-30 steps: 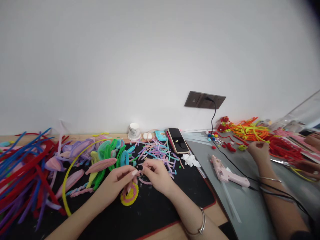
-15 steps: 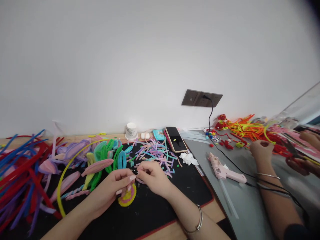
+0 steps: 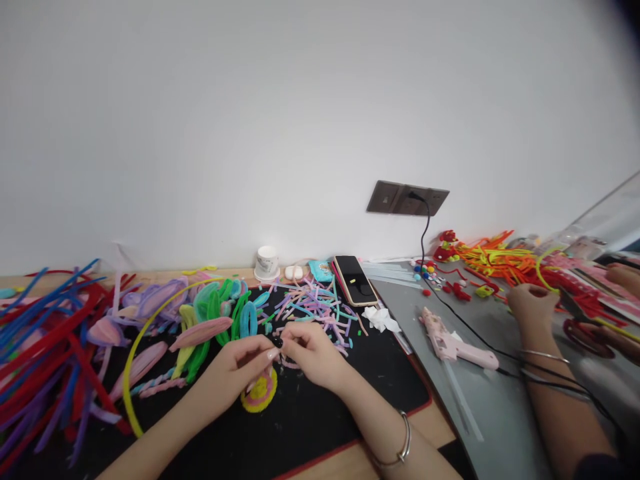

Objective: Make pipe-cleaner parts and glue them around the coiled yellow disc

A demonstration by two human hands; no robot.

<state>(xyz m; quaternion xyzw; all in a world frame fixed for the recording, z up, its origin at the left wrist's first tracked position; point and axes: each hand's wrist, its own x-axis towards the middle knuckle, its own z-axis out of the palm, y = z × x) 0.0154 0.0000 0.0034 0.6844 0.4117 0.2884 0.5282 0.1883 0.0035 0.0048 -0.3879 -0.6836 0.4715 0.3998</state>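
My left hand [image 3: 239, 370] and my right hand [image 3: 313, 357] meet over the black mat [image 3: 330, 417], fingertips pinched together. What they pinch is too small and covered by the fingers to make out. A bit of pink fuzzy strip [image 3: 289, 364] shows just under my right fingers; I cannot tell whether it is held. Below my left fingers is a round yellow piece with a pink ring [image 3: 261, 393], partly hidden by the hand. Beyond the hands are cut pastel pipe cleaner pieces [image 3: 315, 303] and looped green and blue pipe cleaner shapes [image 3: 249, 319].
Red, blue and purple pipe cleaners [image 3: 55, 353] heap at left. A paper cup [image 3: 267, 262] and a phone [image 3: 356, 281] stand near the wall. At right lie a pink glue gun [image 3: 457, 343] with its cord, glue sticks [image 3: 390, 272], and a co-worker's hand [image 3: 533, 307] and scissors [image 3: 583, 320].
The view has shifted slightly, so everything sits a little further right. Both my hands stay pinched together over the mat. The co-worker's scissors hand has moved slightly.
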